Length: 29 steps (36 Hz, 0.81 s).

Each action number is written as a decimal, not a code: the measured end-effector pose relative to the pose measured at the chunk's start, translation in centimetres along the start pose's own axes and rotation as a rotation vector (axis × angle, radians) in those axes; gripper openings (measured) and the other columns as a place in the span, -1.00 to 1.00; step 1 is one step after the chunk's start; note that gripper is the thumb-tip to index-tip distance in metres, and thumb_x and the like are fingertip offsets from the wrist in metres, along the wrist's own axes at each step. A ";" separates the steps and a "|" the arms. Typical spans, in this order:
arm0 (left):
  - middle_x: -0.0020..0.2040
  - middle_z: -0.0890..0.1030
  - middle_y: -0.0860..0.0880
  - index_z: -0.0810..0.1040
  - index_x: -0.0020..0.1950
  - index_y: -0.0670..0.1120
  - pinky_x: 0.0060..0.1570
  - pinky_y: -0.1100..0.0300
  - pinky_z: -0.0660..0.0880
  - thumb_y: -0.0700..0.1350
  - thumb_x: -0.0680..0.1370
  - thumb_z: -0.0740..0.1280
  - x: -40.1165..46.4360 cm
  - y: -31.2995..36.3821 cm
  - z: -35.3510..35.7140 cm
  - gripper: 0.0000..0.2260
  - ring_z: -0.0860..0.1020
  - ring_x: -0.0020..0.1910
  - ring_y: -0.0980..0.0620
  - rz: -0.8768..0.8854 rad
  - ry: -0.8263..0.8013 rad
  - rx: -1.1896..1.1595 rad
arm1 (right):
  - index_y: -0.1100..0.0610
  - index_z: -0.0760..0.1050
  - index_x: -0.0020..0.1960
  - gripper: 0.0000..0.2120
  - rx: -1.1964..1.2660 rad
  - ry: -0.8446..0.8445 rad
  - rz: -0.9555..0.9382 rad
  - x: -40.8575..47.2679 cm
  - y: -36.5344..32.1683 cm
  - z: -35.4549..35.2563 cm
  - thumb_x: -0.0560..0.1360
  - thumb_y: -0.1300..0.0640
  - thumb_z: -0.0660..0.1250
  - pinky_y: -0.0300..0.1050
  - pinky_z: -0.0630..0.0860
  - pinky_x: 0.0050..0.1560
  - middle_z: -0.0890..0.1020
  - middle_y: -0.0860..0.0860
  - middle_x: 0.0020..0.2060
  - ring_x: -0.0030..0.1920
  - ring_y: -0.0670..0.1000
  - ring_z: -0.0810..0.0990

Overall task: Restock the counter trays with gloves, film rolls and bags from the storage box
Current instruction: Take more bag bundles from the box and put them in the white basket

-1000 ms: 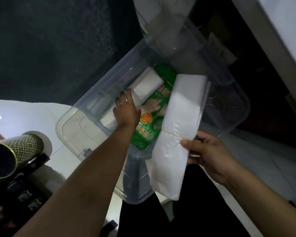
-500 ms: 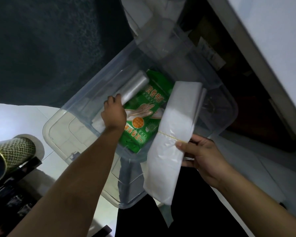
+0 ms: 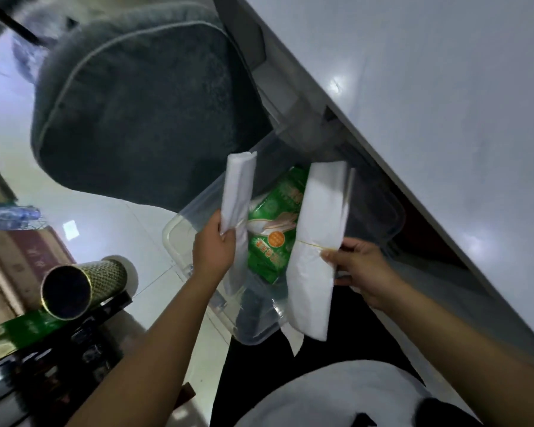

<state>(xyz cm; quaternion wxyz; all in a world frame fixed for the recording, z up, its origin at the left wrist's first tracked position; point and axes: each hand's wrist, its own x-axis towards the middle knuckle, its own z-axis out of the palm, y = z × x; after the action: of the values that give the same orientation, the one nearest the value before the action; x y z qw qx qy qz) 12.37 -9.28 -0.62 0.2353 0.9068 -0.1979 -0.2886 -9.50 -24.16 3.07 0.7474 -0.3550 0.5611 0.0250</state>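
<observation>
The clear storage box (image 3: 179,232) on the floor holds a green glove packet (image 3: 275,238). Above it, the left hand (image 3: 213,248) grips a rolled white bag bundle (image 3: 238,192), and the right hand (image 3: 358,266) pinches a flat, rubber-banded bag bundle (image 3: 318,241). The white table (image 3: 444,118) edge overhangs the box's right rim; a dark cushion (image 3: 142,112) lies beyond.

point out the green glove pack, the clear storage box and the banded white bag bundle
green glove pack (image 3: 275,238), head view, on its orange round label
clear storage box (image 3: 173,232), head view, on its left rim corner
banded white bag bundle (image 3: 321,211), head view, on its upper half
</observation>
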 end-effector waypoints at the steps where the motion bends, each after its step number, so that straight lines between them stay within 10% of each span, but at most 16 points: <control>1: -0.01 0.64 -0.11 0.53 0.21 -0.11 -0.20 0.17 0.36 -0.18 0.56 0.31 -0.6 0.2 -0.9 -0.78 0.53 -0.11 -0.06 -0.005 -0.005 -0.034 | 0.18 0.64 -0.04 -0.88 -0.014 0.006 -0.014 -0.4 -0.3 0.0 0.47 0.34 0.40 -0.11 0.57 -0.41 0.70 0.02 -0.33 -0.42 0.01 0.61; 5: 0.00 0.63 0.00 0.55 0.17 -0.04 -0.20 0.28 0.44 -0.17 0.53 0.37 -2.4 0.9 -4.2 -0.78 0.59 -0.04 -0.04 -0.030 -0.036 -0.182 | 0.21 0.64 -0.04 -0.88 -0.049 0.012 -0.089 -2.2 -1.4 0.3 0.46 0.36 0.40 -0.09 0.56 -0.46 0.71 0.02 -0.35 -0.43 0.02 0.64; 11: 0.16 0.66 -0.09 0.55 0.28 -0.11 0.13 -0.08 0.58 -0.28 0.50 0.40 -4.4 1.6 -7.2 -0.65 0.63 0.11 -0.10 -0.129 -0.096 -0.564 | 0.16 0.66 -0.12 -0.88 -0.082 0.069 -0.189 -4.8 -2.3 1.8 0.45 0.35 0.42 0.09 0.62 -0.21 0.71 0.10 -0.25 -0.32 0.10 0.66; 16: 0.04 0.71 0.05 0.59 0.16 0.05 -0.20 0.10 0.63 -0.21 0.55 0.37 -5.6 1.4 -8.9 -0.76 0.67 0.03 -0.06 -0.177 -0.241 -0.829 | 0.17 0.67 -0.07 -0.89 -0.029 0.091 -0.282 -8.3 -2.2 3.3 0.43 0.32 0.45 -0.02 0.65 -0.31 0.73 0.11 -0.18 -0.26 0.09 0.70; 29: 0.09 0.71 -0.03 0.60 0.18 0.05 -0.13 0.01 0.61 -0.15 0.56 0.37 -8.9 1.3 -9.0 -0.78 0.67 0.00 -0.08 -0.027 -0.679 -0.898 | 0.14 0.65 0.12 -0.76 0.218 0.383 -0.421 -21.4 5.2 4.0 0.46 0.21 0.44 0.14 0.61 0.01 0.72 0.09 0.06 -0.02 0.15 0.69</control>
<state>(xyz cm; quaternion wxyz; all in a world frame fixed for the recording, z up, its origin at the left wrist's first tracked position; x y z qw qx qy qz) 10.94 -3.13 10.39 0.5174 0.5763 -0.1088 -0.6231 -16.41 -10.30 19.26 0.6503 -0.3795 0.6053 -0.2583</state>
